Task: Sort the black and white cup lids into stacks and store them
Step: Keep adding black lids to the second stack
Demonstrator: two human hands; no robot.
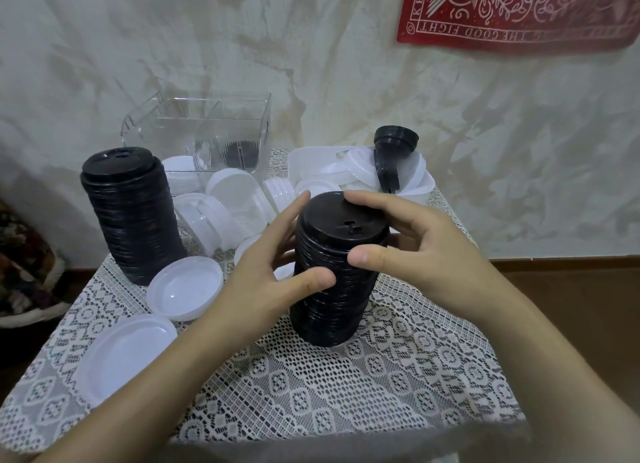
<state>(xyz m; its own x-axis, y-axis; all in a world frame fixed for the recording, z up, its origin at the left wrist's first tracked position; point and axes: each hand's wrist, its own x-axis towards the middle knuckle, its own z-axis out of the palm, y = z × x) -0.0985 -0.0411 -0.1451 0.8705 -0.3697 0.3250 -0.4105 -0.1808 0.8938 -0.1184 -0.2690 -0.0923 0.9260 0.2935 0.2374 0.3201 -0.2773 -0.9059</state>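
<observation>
Working on the near column of black plastic cup lids, upright on the white lace tablecloth at table centre. Clasped from both sides: left hand wrapped round the left wall with thumb across the front, right hand curled over the top lid's rim with thumb pressed at the front edge. Judged to be squaring and seating the top lids, i.e. black sorting near its end. Standing well apart at the left: a taller finished column of black lids. Left to collect: a few black lids in the white plastic tub at the back right, mixed with white ones. Lying loose and unstacked: white plastic lids, two near the front left, more heaped behind. Waiting at the back: clear rectangular plastic container, with something dark low inside, not identifiable. Next, probably: press down evenly to nest the column, keep both palms on it if lifting, since a tall loose column likely tips or splays; then fetch the remaining black lids before starting on white.
</observation>
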